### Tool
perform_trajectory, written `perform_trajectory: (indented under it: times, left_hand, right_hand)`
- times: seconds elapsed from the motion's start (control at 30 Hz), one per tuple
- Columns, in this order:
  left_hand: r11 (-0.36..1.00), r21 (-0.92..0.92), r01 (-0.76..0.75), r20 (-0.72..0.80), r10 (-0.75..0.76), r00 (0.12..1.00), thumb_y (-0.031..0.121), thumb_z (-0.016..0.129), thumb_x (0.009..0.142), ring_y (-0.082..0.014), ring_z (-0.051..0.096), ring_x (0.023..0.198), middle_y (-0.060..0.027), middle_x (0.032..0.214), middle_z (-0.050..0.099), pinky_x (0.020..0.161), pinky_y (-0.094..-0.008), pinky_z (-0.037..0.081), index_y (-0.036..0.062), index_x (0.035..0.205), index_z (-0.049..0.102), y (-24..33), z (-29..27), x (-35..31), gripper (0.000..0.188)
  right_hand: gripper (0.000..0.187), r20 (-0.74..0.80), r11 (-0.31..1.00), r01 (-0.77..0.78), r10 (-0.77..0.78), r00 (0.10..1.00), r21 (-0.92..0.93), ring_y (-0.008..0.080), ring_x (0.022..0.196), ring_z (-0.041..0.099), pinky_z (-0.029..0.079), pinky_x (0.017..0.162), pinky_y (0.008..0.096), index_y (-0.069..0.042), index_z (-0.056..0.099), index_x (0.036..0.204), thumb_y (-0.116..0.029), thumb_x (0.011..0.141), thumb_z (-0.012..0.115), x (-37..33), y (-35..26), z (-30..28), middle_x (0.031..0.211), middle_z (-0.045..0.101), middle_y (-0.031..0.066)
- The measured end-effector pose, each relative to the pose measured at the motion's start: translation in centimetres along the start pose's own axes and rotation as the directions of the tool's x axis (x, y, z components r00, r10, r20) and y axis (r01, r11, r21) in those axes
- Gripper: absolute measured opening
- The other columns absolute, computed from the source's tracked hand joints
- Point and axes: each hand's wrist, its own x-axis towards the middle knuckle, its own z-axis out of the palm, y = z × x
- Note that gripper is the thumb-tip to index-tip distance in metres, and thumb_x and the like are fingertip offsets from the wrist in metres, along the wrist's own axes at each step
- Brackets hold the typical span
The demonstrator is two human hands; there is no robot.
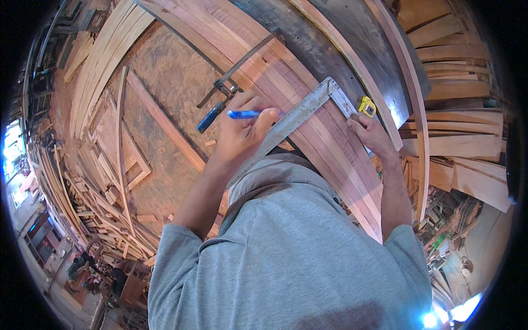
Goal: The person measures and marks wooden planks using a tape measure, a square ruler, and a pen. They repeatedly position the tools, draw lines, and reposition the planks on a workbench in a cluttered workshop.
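Observation:
My left hand is closed around a blue pen, its tip toward the boards, near the long blade of a metal carpenter's square. The square lies across several reddish wooden boards set side by side. My right hand grips the square's short arm at the boards' right edge. A yellow tape measure sits just beyond that hand. Past my left hand, a bar clamp with a blue handle spans the boards.
To the right runs a dark metal tabletop with long curved wooden strips on it. Stacked planks stand farther right. On the left, the sawdust-covered floor carries loose boards and piles of offcuts.

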Motion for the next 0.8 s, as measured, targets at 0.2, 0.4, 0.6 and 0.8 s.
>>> perform_trajectory:
  times: [0.2,0.4,0.6,0.8]
  left_hand:
    - [0.99,-0.068,-0.126,0.136,0.134,0.982,0.019,0.068,0.1,-0.0217,0.073,0.092,-0.0137,0.104,0.076,0.082,-0.0335,0.056,0.0033,0.12,0.074,-1.0,3.4,3.6,0.026]
    - [0.995,-0.03,-0.094,0.227,0.098,0.969,0.02,0.067,0.095,-0.0278,0.074,0.091,-0.015,0.101,0.076,0.081,-0.0373,0.058,0.0075,0.118,0.075,-1.6,5.4,6.0,0.027]
    - [0.996,0.071,-0.055,0.251,0.036,0.967,0.022,0.067,0.091,-0.0323,0.074,0.093,-0.0163,0.101,0.076,0.081,-0.0398,0.059,0.0096,0.113,0.076,-0.8,5.6,6.6,0.027]
    - [0.987,0.12,-0.108,0.248,0.075,0.966,0.022,0.067,0.09,-0.0334,0.073,0.09,-0.0157,0.097,0.075,0.079,-0.0423,0.058,0.0111,0.109,0.077,-0.4,5.0,6.5,0.024]
  right_hand:
    - [0.036,0.077,0.998,-0.054,0.055,0.996,-0.022,0.0166,0.09,0.058,0.047,0.084,0.035,-0.002,0.069,0.109,-0.037,0.103,0.065,0.0,-1.3,-0.6,0.089,0.064,0.0058]
    - [0.034,0.085,0.998,-0.059,0.06,0.995,-0.011,0.0162,0.097,0.061,0.048,0.089,0.0347,-0.003,0.071,0.115,-0.035,0.104,0.064,-0.6,-2.8,-0.9,0.095,0.068,0.0054]
    - [0.034,0.08,0.999,-0.013,0.009,0.997,0.044,0.0155,0.096,0.061,0.048,0.089,0.0339,-0.004,0.072,0.115,-0.035,0.104,0.064,-0.4,-1.3,-0.5,0.097,0.068,0.0044]
    - [0.034,0.063,0.997,-0.005,0.0,0.998,0.08,0.0171,0.093,0.061,0.048,0.087,0.034,-0.004,0.072,0.114,-0.035,0.102,0.066,-0.4,-1.6,-0.5,0.095,0.066,0.0049]
